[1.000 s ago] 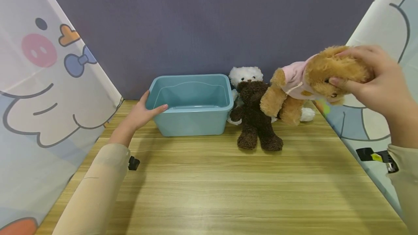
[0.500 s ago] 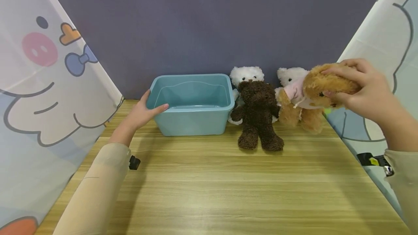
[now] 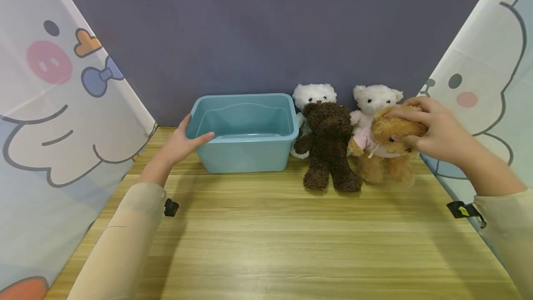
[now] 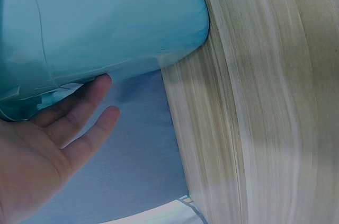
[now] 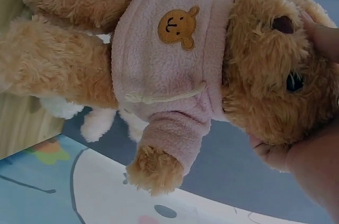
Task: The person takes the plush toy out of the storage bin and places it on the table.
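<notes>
My right hand (image 3: 433, 128) grips the head of a light-brown teddy bear (image 3: 366, 140) in a pink hoodie. In the right wrist view, the hoodie (image 5: 164, 54) bears a bear-face patch, and fingers and thumb wrap the head. Its legs hang near the tabletop; contact is unclear. Behind it sits a white teddy bear (image 3: 372, 98). A dark-brown teddy bear (image 3: 329, 147) leans against another white bear (image 3: 314, 94). My left hand (image 3: 176, 145) holds the left front corner of a light-blue plastic bin (image 3: 245, 156), thumb over the rim; in the left wrist view fingers (image 4: 85, 107) lie along its side.
The bin stands on a wooden table (image 3: 250, 235), left of the bears. A dark grey panel (image 3: 258, 27) rises behind. Cartoon-printed sheets flank both sides, the left sheet (image 3: 75, 119) and the right sheet (image 3: 479, 91).
My right hand has carried the light-brown bear lower and, in the last half second, leftward, in front of the right white bear, whose face has come into view. My left hand and the bin stay put.
</notes>
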Tool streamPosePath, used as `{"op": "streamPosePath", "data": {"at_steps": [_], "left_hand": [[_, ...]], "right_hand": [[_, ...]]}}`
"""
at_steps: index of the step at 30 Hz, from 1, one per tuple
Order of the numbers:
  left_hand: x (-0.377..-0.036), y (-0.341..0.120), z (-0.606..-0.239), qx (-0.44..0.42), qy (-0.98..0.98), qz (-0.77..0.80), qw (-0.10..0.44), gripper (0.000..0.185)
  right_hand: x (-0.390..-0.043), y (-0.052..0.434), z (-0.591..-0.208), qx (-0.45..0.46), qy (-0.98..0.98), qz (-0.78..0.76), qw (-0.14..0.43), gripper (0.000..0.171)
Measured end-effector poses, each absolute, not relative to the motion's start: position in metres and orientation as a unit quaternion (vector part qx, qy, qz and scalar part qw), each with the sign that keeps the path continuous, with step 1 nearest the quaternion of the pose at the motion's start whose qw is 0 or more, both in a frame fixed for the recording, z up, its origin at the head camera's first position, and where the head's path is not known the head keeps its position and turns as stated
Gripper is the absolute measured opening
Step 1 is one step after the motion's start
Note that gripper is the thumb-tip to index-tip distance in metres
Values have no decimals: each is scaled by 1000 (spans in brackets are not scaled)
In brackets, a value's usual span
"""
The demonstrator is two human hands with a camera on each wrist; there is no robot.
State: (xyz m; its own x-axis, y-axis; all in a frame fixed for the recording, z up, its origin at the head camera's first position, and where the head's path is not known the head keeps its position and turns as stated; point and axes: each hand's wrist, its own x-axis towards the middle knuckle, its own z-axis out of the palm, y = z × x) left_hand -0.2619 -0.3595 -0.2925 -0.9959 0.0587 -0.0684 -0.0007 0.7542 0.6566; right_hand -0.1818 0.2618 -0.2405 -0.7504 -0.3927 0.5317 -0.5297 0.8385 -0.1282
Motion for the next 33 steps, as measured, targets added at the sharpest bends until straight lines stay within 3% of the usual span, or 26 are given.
{"op": "streamPosePath", "data": {"at_steps": [14,25,33], "left_hand": [[-262,-359,-291,16,936,348,38,129],[-258,-362,-293,14,934,354,41,127],[-262,-361,-292,13,935,351,43,129]], "right_hand": [[-198,279,-259,271,-935,101,205,55],[-221,273,-243,148,-965,192,104,62],[-233,284,-259,131,-972,169,99,64]]}}
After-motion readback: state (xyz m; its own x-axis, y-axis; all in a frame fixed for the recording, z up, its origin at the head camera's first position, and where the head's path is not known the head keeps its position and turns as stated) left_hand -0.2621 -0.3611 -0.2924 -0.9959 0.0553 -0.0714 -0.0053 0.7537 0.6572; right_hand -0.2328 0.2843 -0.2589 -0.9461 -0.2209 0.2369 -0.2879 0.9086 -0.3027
